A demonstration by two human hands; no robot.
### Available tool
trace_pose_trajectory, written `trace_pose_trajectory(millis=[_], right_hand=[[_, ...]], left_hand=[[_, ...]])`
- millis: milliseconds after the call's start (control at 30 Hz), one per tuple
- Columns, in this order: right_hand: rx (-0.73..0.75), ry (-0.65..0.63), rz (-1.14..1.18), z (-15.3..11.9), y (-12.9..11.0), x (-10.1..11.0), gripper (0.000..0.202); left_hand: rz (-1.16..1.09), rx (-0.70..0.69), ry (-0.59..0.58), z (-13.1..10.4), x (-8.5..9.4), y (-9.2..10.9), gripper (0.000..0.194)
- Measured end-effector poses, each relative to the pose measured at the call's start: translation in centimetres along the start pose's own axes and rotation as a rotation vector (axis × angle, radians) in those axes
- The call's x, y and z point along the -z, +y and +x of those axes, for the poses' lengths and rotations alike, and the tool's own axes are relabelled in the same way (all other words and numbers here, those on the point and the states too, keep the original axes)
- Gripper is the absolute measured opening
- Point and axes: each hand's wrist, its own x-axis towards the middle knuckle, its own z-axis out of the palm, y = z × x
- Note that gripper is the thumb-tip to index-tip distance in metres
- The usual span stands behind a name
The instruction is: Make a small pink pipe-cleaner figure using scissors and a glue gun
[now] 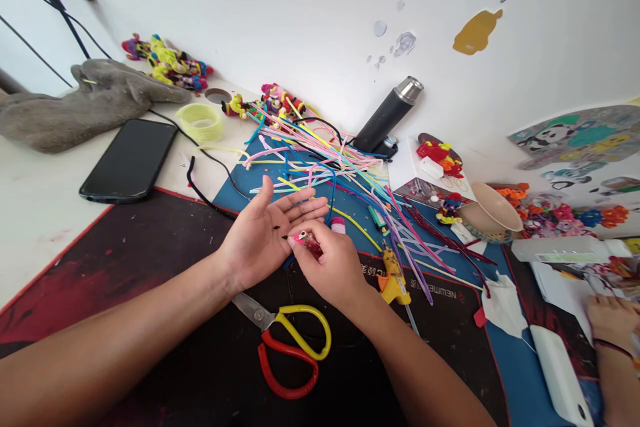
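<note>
My left hand (pixel 270 230) is held palm up with its fingers stretched out, and a few tiny black bits (pixel 277 227) lie on the palm. Over its fingers, my right hand (pixel 333 260) is closed in a pinch on a small pink-and-red piece (pixel 311 243) with a whitish spot; the fingers hide most of it. Scissors (pixel 290 340) with one yellow and one red handle lie below both hands, their blades partly covered by the left wrist. Close to the right hand are a yellow glue gun (pixel 395 278) and a small pink-capped item (pixel 339 225).
Many coloured pipe cleaners (pixel 320 153) spread behind the hands. A phone (pixel 129 160), a yellow coil (pixel 200 122) and a grey plush (pixel 90 103) lie left. A black thermos (pixel 387 115) leans by the wall. At right, another person's hand (pixel 613 320) rests near a white device (pixel 560 373).
</note>
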Motion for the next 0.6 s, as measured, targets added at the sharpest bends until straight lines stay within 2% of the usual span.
trace_pose_trajectory(millis=[400, 600], right_hand=[[0.014, 0.025, 0.019, 0.29, -0.09, -0.43, 0.012], [0.008, 0.023, 0.048, 0.22, -0.09, -0.39, 0.012]], left_hand=[[0.005, 0.002, 0.023, -0.2, -0.36, 0.07, 0.083], [0.003, 0.0, -0.005, -0.08, -0.05, 0.05, 0.082]])
